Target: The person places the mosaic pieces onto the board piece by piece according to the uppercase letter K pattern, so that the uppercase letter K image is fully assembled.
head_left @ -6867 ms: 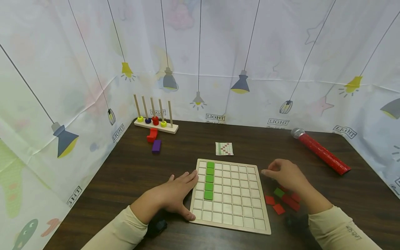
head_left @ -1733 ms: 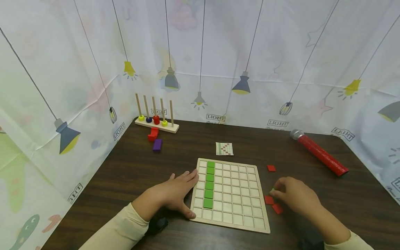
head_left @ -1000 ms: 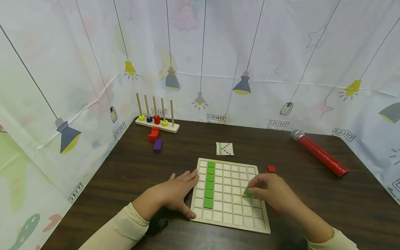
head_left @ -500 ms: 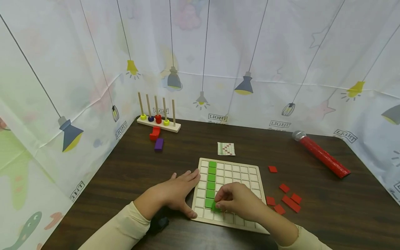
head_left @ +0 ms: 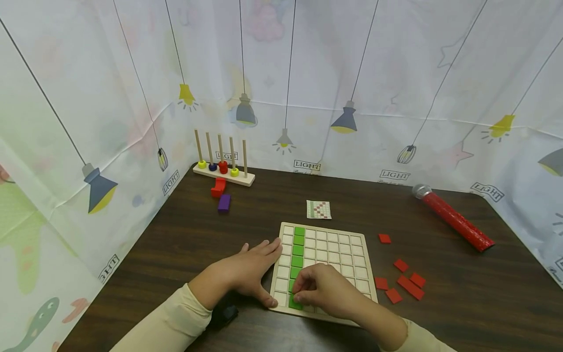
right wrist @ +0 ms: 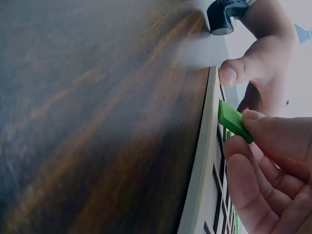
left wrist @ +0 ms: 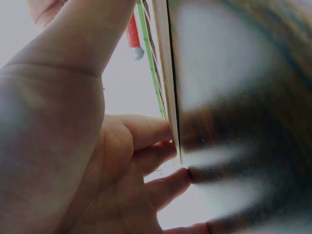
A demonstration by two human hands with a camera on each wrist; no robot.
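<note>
At the wooden grid board's (head_left: 326, 274) near edge, the right hand (head_left: 323, 291) is pinching a green tile (right wrist: 233, 120), tilted over the bottom cell of the green column (head_left: 297, 249); next it needs seating flat, while the left hand (head_left: 246, 274) is lying flat, bracing the board's side.

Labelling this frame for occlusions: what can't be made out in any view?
- Head: right hand hides the grid board's near cells.
- Head: pattern card is too small to read.
- Right wrist: green tile is tilted at the board edge; whether it is seated is unclear.
- Left wrist: left hand fills the view; the table is blurred.
</note>
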